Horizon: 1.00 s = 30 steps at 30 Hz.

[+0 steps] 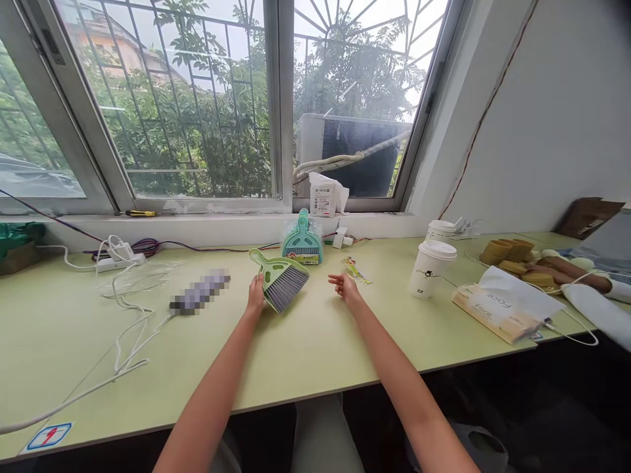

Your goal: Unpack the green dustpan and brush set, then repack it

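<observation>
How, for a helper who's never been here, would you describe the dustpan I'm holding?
Find the window, then the pale green table below it. Near the middle, your left hand holds a dustpan with a grey-bristled brush. Its yellow-green colour sets it apart from the teal set behind it.

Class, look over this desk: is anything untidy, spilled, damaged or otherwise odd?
Two untidy spots: white cords sprawl in loose loops across the table at left, and another white cable droops past the front edge beside the tissue pack. I see no spill or damage.

Bright window daylight, stretched edges.
</observation>
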Each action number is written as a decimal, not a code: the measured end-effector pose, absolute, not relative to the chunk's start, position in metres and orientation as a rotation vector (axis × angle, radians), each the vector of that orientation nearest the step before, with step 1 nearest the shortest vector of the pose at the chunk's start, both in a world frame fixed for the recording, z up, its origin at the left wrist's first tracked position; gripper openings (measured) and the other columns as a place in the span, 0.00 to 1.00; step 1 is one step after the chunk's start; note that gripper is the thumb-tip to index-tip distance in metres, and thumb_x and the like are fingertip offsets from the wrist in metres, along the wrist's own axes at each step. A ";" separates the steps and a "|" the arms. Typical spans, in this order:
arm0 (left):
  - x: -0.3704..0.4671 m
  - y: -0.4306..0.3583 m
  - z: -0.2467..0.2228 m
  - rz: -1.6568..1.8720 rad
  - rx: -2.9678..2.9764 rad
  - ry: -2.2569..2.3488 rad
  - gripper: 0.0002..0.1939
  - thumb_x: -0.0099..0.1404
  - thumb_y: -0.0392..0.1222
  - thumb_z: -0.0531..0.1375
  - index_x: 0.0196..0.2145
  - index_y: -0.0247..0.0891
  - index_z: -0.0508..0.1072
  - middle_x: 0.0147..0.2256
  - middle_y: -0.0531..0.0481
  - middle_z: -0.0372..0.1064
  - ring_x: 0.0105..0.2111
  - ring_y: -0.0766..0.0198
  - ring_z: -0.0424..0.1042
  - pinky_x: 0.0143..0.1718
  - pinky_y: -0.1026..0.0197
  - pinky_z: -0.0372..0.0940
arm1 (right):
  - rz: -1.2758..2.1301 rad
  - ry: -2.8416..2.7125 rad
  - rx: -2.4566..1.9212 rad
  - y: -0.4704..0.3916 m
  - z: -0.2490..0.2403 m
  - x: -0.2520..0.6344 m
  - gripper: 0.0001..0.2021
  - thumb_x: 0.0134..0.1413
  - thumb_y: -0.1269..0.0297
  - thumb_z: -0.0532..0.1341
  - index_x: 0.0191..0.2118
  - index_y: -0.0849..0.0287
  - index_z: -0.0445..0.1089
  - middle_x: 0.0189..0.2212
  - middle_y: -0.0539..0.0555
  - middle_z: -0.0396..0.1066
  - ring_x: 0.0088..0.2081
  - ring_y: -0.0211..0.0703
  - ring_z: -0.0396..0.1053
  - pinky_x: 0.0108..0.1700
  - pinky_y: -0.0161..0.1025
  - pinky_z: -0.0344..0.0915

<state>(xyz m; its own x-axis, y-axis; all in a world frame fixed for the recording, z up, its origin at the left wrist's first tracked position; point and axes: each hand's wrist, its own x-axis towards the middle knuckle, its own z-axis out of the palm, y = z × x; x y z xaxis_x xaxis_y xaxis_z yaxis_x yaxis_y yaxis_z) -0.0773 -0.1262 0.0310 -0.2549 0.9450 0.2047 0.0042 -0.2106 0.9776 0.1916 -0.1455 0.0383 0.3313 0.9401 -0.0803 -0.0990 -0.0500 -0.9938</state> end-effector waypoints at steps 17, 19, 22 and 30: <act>-0.037 -0.172 0.054 1.311 2.042 1.340 0.24 0.68 0.54 0.44 0.49 0.41 0.72 0.31 0.47 0.74 0.31 0.60 0.70 0.32 0.62 0.58 | -0.104 -1.600 -1.272 -0.189 0.055 0.126 0.17 0.66 0.60 0.39 0.33 0.55 0.60 0.33 0.54 0.62 0.37 0.43 0.62 0.40 0.38 0.60; -0.055 -0.159 0.053 1.353 1.944 1.571 0.24 0.68 0.52 0.43 0.47 0.39 0.71 0.29 0.45 0.73 0.29 0.58 0.70 0.30 0.62 0.57 | -0.029 -1.513 -1.274 -0.194 0.064 0.130 0.19 0.66 0.62 0.35 0.33 0.55 0.59 0.33 0.53 0.62 0.36 0.42 0.62 0.39 0.37 0.59; -0.092 -0.140 0.053 1.410 1.756 1.869 0.23 0.67 0.52 0.44 0.43 0.38 0.73 0.31 0.42 0.73 0.30 0.55 0.70 0.30 0.61 0.56 | -0.078 -1.535 -1.424 -0.193 0.075 0.144 0.18 0.66 0.61 0.38 0.34 0.55 0.62 0.35 0.54 0.64 0.38 0.42 0.62 0.39 0.36 0.58; -0.143 -0.126 0.043 0.891 1.773 1.978 0.16 0.57 0.54 0.55 0.29 0.41 0.76 0.34 0.39 0.76 0.39 0.46 0.72 0.32 0.57 0.59 | -0.211 -1.789 -2.008 -0.165 0.045 0.183 0.13 0.62 0.60 0.51 0.41 0.61 0.69 0.44 0.64 0.68 0.47 0.50 0.64 0.44 0.41 0.58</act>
<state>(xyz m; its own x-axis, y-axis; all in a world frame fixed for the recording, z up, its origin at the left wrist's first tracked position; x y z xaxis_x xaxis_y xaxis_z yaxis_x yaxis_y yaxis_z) -0.1425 -0.1262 0.0431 -0.1650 0.9739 0.1557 0.7619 0.0256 0.6471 0.1831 -0.1652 0.0445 0.1515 0.9058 0.3957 0.9730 -0.0662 -0.2210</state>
